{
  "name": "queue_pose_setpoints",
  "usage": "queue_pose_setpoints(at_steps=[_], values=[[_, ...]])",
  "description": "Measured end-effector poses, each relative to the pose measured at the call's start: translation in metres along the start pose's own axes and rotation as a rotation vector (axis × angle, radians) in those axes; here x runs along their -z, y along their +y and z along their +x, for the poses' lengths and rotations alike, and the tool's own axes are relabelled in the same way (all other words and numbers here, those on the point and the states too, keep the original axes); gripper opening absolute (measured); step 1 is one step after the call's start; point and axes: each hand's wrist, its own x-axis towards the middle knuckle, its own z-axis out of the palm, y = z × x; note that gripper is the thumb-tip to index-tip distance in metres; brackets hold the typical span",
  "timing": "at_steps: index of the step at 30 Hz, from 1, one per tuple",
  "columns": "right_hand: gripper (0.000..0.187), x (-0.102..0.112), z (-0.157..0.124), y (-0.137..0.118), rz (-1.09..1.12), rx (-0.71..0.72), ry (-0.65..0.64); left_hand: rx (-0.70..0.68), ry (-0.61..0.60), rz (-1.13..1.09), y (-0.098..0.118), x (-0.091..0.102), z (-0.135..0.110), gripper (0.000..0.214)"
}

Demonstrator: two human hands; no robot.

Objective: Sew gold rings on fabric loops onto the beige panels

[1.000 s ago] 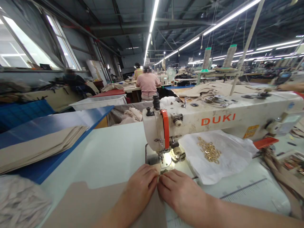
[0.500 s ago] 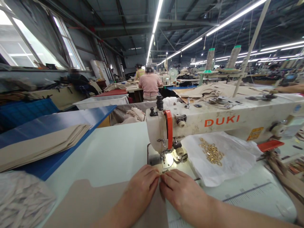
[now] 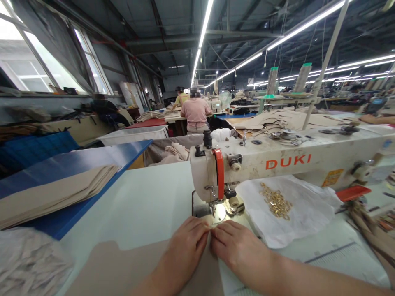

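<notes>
A beige fabric panel (image 3: 132, 265) lies on the pale green sewing table in front of me. My left hand (image 3: 187, 246) is closed on its far right edge, thumb and fingers pinched together. My right hand (image 3: 239, 248) pinches at the same corner, its fingertips almost touching the left ones. What lies between the fingertips is mostly hidden. Just beyond them are the lit needle plate (image 3: 219, 212) and presser foot of a white sewing machine (image 3: 247, 160). The fabric edge in my fingers is short of the needle.
Gold metal rings (image 3: 277, 201) lie on a white cloth (image 3: 302, 213) under the machine arm. Stacked beige pieces (image 3: 61, 189) rest on a blue board (image 3: 126, 152) at left. A plastic bag of scraps (image 3: 31, 263) sits front left. Thread cones (image 3: 300, 80) stand behind; people sit farther back.
The view has tilted and shifted slightly, so the scene sits a little lower. Both hands keep their pinch at the fabric edge, and the panel has moved slightly to the right in view.
</notes>
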Motion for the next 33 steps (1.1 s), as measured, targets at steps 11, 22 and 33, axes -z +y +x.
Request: queue_pose_setpoints(at_steps=[11, 22, 33], values=[[0.011, 0.0, 0.005, 0.022, 0.02, -0.064, -0.039, 0.038, -0.06, 0.024, -0.014, -0.011, 0.021, 0.021], [0.012, -0.01, 0.007, 0.025, 0.032, -0.128, -0.008, -0.085, 0.027, -0.006, -0.025, -0.008, 0.033, 0.027], [0.007, -0.011, 0.012, 0.027, -0.015, -0.142, 0.017, -0.095, 0.057, 0.022, -0.035, -0.011, 0.031, 0.024]])
